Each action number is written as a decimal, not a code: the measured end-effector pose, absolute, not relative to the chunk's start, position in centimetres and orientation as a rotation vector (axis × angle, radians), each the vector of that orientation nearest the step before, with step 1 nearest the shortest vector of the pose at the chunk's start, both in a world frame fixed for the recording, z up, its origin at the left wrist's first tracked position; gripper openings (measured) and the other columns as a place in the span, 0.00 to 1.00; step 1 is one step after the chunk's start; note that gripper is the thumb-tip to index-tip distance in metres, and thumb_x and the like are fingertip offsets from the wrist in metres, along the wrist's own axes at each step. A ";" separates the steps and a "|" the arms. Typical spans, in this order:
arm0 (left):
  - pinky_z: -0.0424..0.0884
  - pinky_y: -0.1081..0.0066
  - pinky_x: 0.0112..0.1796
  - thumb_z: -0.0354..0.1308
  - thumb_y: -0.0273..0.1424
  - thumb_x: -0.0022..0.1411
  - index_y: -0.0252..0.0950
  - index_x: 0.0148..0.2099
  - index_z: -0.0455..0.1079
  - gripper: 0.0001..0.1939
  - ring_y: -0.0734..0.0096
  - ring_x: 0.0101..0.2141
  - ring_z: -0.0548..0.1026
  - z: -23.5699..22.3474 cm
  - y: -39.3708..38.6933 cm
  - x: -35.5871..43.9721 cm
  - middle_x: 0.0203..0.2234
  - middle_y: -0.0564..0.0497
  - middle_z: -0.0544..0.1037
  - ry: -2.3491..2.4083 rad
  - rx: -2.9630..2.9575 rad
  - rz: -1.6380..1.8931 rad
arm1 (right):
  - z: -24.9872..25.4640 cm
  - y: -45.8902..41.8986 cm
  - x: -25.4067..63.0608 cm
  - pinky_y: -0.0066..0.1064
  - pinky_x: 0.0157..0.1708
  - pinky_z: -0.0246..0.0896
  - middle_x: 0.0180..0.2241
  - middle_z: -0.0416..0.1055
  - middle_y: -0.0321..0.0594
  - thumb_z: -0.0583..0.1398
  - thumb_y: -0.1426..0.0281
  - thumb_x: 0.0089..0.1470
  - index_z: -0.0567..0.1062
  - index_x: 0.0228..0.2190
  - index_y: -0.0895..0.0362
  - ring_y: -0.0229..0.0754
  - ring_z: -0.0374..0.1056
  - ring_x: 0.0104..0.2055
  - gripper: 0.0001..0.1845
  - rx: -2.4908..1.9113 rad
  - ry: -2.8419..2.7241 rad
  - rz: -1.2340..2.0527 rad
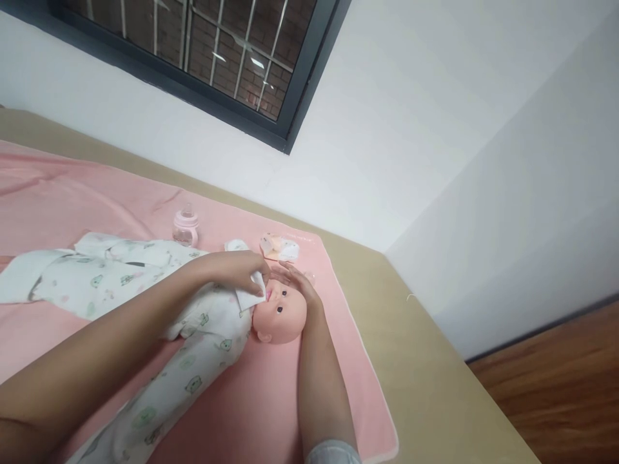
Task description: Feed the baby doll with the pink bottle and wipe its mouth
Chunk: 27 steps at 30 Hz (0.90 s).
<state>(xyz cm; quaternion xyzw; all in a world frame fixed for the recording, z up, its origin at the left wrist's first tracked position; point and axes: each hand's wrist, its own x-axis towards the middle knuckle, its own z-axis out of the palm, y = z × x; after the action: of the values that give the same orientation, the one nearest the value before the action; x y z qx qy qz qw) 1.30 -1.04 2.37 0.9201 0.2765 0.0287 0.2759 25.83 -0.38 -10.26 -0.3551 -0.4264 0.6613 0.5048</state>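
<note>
A baby doll (283,312) in white pajamas (116,258) with green animal prints lies on its back, head to the right. My left hand (239,270) reaches across its chest and pinches a white tissue (251,298). The tissue touches the doll's chin, just beside the mouth. Around the top and far side of the doll's head curves my right hand (300,283). Its fingers are stretched out and it holds nothing.
The doll lies on a pink blanket (271,399) over a tan tabletop (416,361). Beyond the doll stand a pink baby bottle (186,227) and a small orange-and-white soft pack (279,247). A white wall (362,161) with a barred window (217,51) rises behind.
</note>
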 end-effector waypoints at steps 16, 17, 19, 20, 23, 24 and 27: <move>0.66 0.74 0.32 0.57 0.31 0.55 0.40 0.41 0.76 0.12 0.65 0.36 0.75 3.4 -2.1 1.5 0.35 0.52 0.79 0.872 2.539 0.119 | -10.2 -0.2 25.7 0.45 0.61 0.54 0.46 0.76 0.42 0.67 0.60 0.44 0.74 0.45 0.53 0.49 0.71 0.52 0.25 -0.898 -0.996 1.570; 0.65 0.74 0.31 0.57 0.32 0.55 0.40 0.41 0.76 0.11 0.65 0.35 0.75 3.4 -2.0 1.5 0.34 0.52 0.79 0.871 2.539 0.122 | -10.2 -0.3 25.6 0.45 0.61 0.54 0.47 0.76 0.42 0.67 0.60 0.44 0.74 0.45 0.53 0.49 0.71 0.52 0.25 -0.899 -0.996 1.569; 0.65 0.74 0.31 0.58 0.34 0.54 0.40 0.40 0.77 0.11 0.64 0.35 0.75 3.4 -2.0 1.6 0.33 0.52 0.79 0.872 2.541 0.130 | -10.1 -0.4 25.6 0.45 0.61 0.54 0.47 0.76 0.42 0.66 0.60 0.45 0.74 0.46 0.53 0.48 0.70 0.52 0.25 -0.898 -1.000 1.574; 0.65 0.74 0.31 0.58 0.35 0.54 0.40 0.39 0.77 0.11 0.64 0.35 0.75 3.4 -1.9 1.5 0.33 0.51 0.79 0.875 2.543 0.137 | -10.1 -0.4 25.6 0.45 0.61 0.54 0.47 0.76 0.42 0.66 0.60 0.45 0.74 0.46 0.53 0.48 0.71 0.52 0.25 -0.898 -1.000 1.575; 0.65 0.73 0.32 0.58 0.35 0.54 0.40 0.37 0.77 0.10 0.63 0.34 0.75 3.2 -1.7 1.5 0.31 0.51 0.78 0.880 2.548 0.170 | -10.0 -0.5 25.6 0.44 0.61 0.55 0.46 0.76 0.41 0.66 0.61 0.45 0.74 0.45 0.53 0.47 0.71 0.51 0.24 -0.898 -0.994 1.571; 0.65 0.73 0.32 0.58 0.35 0.54 0.40 0.37 0.77 0.10 0.63 0.34 0.75 3.2 -1.7 1.5 0.31 0.51 0.78 0.879 2.548 0.179 | -10.0 -0.5 25.5 0.44 0.61 0.55 0.46 0.77 0.41 0.67 0.61 0.45 0.74 0.45 0.53 0.47 0.71 0.51 0.24 -0.897 -0.993 1.570; 0.65 0.73 0.32 0.58 0.33 0.53 0.40 0.36 0.77 0.09 0.64 0.33 0.74 3.0 -1.7 1.5 0.29 0.51 0.78 0.885 2.539 0.179 | -10.0 -0.4 25.5 0.44 0.61 0.55 0.46 0.77 0.41 0.67 0.61 0.45 0.74 0.45 0.53 0.47 0.71 0.51 0.24 -0.898 -0.993 1.572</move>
<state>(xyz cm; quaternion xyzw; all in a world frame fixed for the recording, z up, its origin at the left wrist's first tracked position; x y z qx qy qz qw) 1.52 -1.75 3.05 0.9188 0.3203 0.0648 0.2215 25.51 -0.44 -10.03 -0.3734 -0.4127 0.6538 0.5127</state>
